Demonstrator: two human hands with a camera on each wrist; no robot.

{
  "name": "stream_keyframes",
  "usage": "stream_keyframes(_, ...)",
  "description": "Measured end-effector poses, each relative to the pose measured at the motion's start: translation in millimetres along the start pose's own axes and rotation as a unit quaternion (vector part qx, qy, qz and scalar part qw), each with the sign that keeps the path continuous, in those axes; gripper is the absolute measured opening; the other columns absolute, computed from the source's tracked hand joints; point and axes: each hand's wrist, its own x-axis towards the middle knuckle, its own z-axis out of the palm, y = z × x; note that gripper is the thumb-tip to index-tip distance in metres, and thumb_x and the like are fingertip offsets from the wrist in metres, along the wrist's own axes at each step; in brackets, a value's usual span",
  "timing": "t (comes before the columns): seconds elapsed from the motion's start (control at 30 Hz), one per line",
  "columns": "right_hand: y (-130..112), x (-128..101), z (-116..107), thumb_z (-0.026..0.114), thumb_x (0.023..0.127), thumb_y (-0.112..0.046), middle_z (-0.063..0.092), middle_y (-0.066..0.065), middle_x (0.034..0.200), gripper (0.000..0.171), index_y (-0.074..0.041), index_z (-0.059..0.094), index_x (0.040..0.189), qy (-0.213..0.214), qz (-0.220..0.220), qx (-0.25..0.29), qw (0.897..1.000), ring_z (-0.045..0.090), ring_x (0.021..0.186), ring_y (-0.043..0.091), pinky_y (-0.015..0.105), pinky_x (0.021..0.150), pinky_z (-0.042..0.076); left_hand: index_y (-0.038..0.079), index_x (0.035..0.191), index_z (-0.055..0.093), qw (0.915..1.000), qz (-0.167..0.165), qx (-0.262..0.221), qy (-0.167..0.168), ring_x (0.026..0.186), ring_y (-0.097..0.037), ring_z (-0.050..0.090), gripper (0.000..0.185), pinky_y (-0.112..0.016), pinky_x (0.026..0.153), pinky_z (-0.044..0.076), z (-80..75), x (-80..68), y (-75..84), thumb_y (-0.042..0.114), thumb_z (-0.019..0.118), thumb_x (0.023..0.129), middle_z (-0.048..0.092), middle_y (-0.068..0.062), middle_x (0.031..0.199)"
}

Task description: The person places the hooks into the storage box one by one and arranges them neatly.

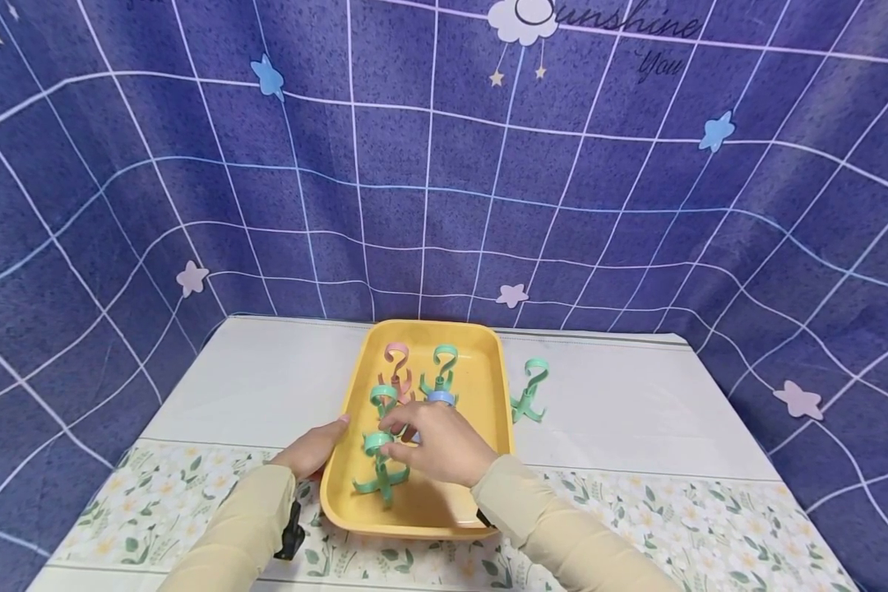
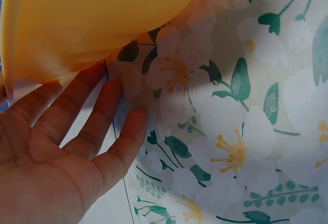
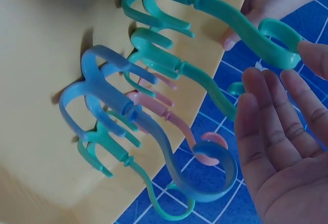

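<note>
A yellow tray (image 1: 499, 386) holds several plastic hooks standing upright: a pink one (image 1: 397, 366), green ones (image 1: 442, 370) and a blue one (image 1: 441, 399). My right hand (image 1: 403, 434) hovers over the tray with straight fingers, and one fingertip (image 3: 313, 55) touches the curl of the nearest green hook (image 3: 241, 24). The blue hook (image 3: 148, 126) and pink hook (image 3: 202, 149) stand just behind it. My left hand (image 1: 318, 446) lies flat against the tray's left rim, and its straight fingers (image 2: 102, 108) rest at the tray's outer wall (image 2: 87, 24).
One more green hook (image 1: 529, 391) stands on the white tablecloth (image 1: 636, 403) right of the tray. The near strip of cloth has a floral print (image 2: 230, 147). A blue grid-patterned backdrop (image 1: 444, 164) hangs behind the table.
</note>
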Motion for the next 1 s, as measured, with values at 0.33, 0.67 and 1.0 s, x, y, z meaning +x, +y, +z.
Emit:
stream_keyframes(0.33,7.8,-8.6,-16.6,0.076,0.094,-0.013,0.074,0.002,0.105,0.019,-0.008,0.075,0.112,0.013,0.031,0.009,0.999,0.068,0.086,0.013,0.028,0.079,0.055,-0.011,0.135,0.052,1.0000,0.001,0.001,0.006,0.087,-0.021,0.070,0.062,-0.041,0.086,0.056,1.3,-0.5,0.2,0.039,0.023,0.113,0.070,-0.009,0.097)
stream_keyframes(0.67,21.5,-18.6,-32.6,0.073,0.095,-0.013,0.074,0.004,0.108,0.019,-0.009,0.075,0.114,0.042,0.039,0.010,0.998,0.069,0.088,0.014,0.033,0.077,0.056,-0.009,0.137,0.052,0.9999,-0.006,0.006,0.008,0.089,-0.019,0.070,0.064,-0.044,0.092,0.053,0.8,0.2,-0.8,0.042,0.024,0.112,0.071,-0.007,0.098)
stream_keyframes(1.0,38.6,-31.4,-48.0,0.073,0.096,-0.011,0.074,0.007,0.109,0.019,-0.006,0.075,0.113,0.062,0.062,0.017,0.996,0.069,0.087,0.016,0.029,0.074,0.055,-0.010,0.135,0.052,1.0000,-0.005,0.003,0.006,0.085,-0.019,0.070,0.063,-0.039,0.083,0.056,0.8,-0.7,-0.5,0.042,0.023,0.112,0.070,-0.008,0.096)
